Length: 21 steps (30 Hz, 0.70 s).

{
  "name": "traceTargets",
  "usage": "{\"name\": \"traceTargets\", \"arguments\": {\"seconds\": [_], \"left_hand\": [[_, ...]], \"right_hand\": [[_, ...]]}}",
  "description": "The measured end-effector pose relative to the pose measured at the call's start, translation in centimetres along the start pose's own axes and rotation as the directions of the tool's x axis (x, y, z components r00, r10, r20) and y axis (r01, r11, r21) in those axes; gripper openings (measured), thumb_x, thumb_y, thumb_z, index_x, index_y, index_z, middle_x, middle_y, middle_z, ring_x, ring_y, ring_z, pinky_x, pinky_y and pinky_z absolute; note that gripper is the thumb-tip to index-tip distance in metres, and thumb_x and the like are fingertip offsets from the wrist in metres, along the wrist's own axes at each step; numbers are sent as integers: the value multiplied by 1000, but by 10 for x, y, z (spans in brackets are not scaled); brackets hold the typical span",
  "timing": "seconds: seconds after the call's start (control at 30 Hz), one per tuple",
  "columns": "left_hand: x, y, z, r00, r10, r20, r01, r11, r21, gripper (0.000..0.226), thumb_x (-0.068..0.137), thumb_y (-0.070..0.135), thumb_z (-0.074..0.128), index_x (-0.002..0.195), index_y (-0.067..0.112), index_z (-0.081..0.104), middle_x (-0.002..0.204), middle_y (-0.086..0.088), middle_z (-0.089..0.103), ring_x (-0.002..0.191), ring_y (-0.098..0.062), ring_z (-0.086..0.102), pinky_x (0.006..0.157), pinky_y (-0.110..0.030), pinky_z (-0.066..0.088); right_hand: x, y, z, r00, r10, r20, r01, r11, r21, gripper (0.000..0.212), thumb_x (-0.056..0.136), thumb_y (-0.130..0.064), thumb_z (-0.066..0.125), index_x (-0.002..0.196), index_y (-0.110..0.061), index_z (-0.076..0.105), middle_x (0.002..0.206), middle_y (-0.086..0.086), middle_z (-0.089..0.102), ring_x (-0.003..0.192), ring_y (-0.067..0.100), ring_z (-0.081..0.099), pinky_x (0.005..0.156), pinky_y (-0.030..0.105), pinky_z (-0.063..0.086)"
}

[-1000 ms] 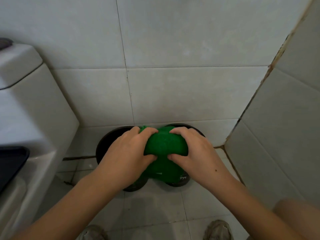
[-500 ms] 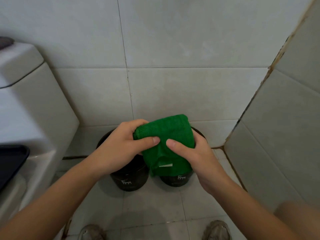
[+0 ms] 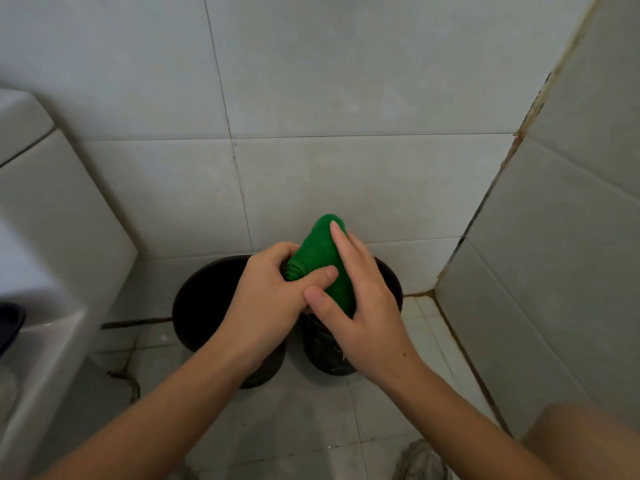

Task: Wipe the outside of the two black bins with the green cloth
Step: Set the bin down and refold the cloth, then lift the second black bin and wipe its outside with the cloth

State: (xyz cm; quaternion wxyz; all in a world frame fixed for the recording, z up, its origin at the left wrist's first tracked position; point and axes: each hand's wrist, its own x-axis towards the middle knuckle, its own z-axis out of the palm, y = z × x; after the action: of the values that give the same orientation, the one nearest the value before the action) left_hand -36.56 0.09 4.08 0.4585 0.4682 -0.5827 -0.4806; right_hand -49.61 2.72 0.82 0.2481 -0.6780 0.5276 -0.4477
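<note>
Folding green cloth [image 3: 317, 258]: left hand [image 3: 266, 299] pinches it, right hand [image 3: 360, 306] cups it; both black bins [image 3: 204, 299] apparently unwiped, wiping not begun

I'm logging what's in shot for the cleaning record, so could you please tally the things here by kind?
Black bins: 2 (left bin, right bin)
Green cloth: 1
Hands: 2 (left hand, right hand), both holding the cloth
Toilet: 1
Total: 6
</note>
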Motion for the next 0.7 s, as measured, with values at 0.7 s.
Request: {"name": "traceTargets", "arguments": {"seconds": [0.7], "left_hand": [[42,-13,38,952,11,305,-25,999,41,30,100,37,46,98,21,71,88,-6,75,79,-15,70,75,-32,54]], "right_hand": [[7,19,-60,862,408,-300,-152,773,616,42,81,-3,74,120,-14,65,103,0,73,95,13,69,78,26,54]]}}
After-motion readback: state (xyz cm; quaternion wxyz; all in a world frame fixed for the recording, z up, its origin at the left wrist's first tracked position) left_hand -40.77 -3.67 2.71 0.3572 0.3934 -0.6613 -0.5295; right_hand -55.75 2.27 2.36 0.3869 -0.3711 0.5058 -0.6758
